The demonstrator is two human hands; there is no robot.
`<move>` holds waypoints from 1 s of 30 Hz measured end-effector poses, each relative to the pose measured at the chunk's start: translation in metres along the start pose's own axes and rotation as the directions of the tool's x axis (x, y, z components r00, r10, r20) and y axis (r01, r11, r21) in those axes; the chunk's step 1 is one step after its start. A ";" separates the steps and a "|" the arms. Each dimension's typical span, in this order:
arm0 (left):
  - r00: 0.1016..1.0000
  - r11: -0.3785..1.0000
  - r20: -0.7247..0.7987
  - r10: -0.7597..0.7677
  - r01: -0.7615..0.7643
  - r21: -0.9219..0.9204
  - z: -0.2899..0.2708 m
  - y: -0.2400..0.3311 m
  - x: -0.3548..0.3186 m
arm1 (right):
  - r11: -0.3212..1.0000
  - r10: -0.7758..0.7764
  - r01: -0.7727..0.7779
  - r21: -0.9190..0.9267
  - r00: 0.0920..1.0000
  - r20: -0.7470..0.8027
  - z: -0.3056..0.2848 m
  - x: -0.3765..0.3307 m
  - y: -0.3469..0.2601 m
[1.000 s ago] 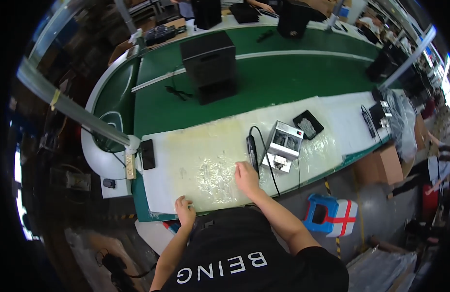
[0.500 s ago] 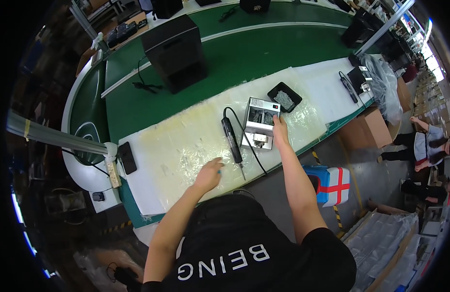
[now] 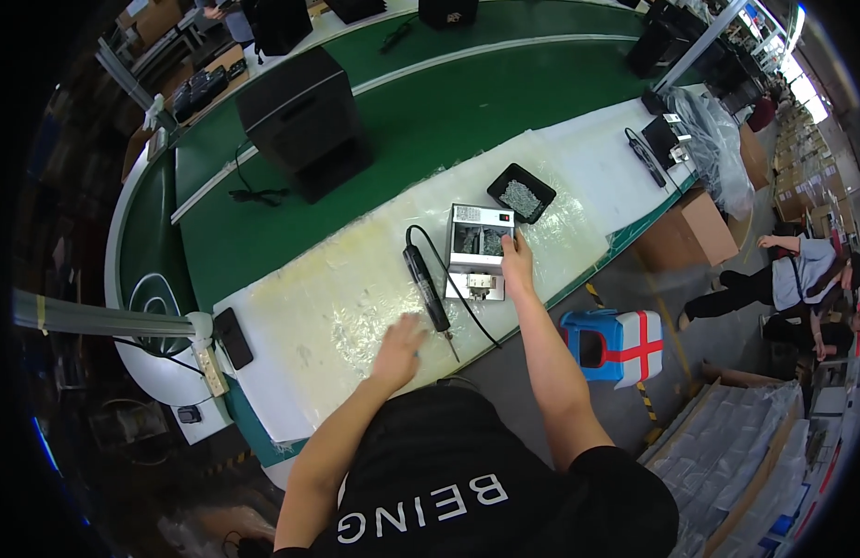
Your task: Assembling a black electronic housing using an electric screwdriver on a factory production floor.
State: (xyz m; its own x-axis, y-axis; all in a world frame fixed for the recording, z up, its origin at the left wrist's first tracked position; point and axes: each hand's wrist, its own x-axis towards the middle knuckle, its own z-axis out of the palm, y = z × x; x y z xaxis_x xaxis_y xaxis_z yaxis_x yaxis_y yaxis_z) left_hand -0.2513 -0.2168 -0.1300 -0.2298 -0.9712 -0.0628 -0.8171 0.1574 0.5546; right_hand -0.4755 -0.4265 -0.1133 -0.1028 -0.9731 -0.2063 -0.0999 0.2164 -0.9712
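Long workbench (image 3: 290,372) topped with a pale, wrinkled plastic sheet, yellowed in patches; it runs diagonally from lower left to upper right. Behind it a green conveyor belt (image 3: 430,112) with a white stripe curves round at the left end. A black box-shaped unit (image 3: 304,121) sits on the belt, cable trailing beside it. More dark units farther back.

On the bench: small black tray (image 3: 521,192) of silvery screws, upper right of a grey metal screw feeder box (image 3: 476,249). A black electric screwdriver (image 3: 426,288) lies flat just left of the box, its cord looping round the front. A dark phone-like slab (image 3: 233,338) rests near the bench's left end. Further black tools (image 3: 646,158) and a clear plastic bag (image 3: 718,139) lie at the far right end.

Floor to the right: a blue-and-white stool with red cross stripes (image 3: 616,344), cardboard boxes (image 3: 690,228), stacked wrapped sheets at lower right. Another person (image 3: 793,279) crouches well off at the right edge.

Right hand (image 3: 516,256): arm stretched forward, fingers resting on the right top edge of the feeder box, lightly curled; whether anything is pinched, cannot tell.

Left hand (image 3: 399,342): palm down, fingers spread flat and loose on the plastic sheet, holding nothing, just beside the lower end of the screwdriver, not touching it so far as can be seen.
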 end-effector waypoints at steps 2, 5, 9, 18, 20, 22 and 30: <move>0.953 0.983 -0.242 -0.182 0.179 -0.036 0.009 -0.033 -0.036 | 0.999 -0.039 0.038 -0.009 0.999 -0.039 0.007 -0.015 -0.013; 0.695 0.846 -0.517 -0.500 0.519 -0.121 0.019 -0.086 -0.104 | 0.704 -0.678 0.423 -0.570 0.638 -0.364 0.010 -0.060 -0.021; 0.596 0.710 -0.635 -0.493 0.696 0.102 0.036 -0.141 -0.200 | 0.773 -0.365 0.234 -0.589 0.924 -0.112 -0.015 -0.126 0.043; 0.559 0.572 -0.627 -0.542 0.792 0.212 0.080 -0.211 -0.257 | 0.638 -0.420 0.565 -0.523 0.824 0.379 0.033 -0.176 0.104; 0.680 0.666 -0.533 -0.504 0.699 0.262 0.072 -0.189 -0.235 | 0.573 -0.290 0.429 -0.698 0.903 0.317 0.044 -0.176 0.095; 0.727 0.679 -0.476 -0.495 0.666 0.310 0.078 -0.232 -0.269 | 0.542 -0.375 0.436 -0.719 0.890 0.258 0.070 -0.184 0.079; 0.870 0.756 -0.112 -0.480 0.476 0.450 0.085 -0.278 -0.237 | 0.589 -0.278 0.230 -0.775 0.958 0.073 0.078 -0.183 0.073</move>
State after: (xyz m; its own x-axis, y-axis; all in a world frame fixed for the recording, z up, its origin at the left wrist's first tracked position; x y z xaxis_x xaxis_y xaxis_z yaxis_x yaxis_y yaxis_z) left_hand -0.0147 -0.0154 -0.3396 0.2521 -0.9405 -0.2279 -0.9648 -0.2624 0.0155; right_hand -0.3865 -0.2391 -0.1557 0.0011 -0.9980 0.0638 -0.8495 -0.0346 -0.5265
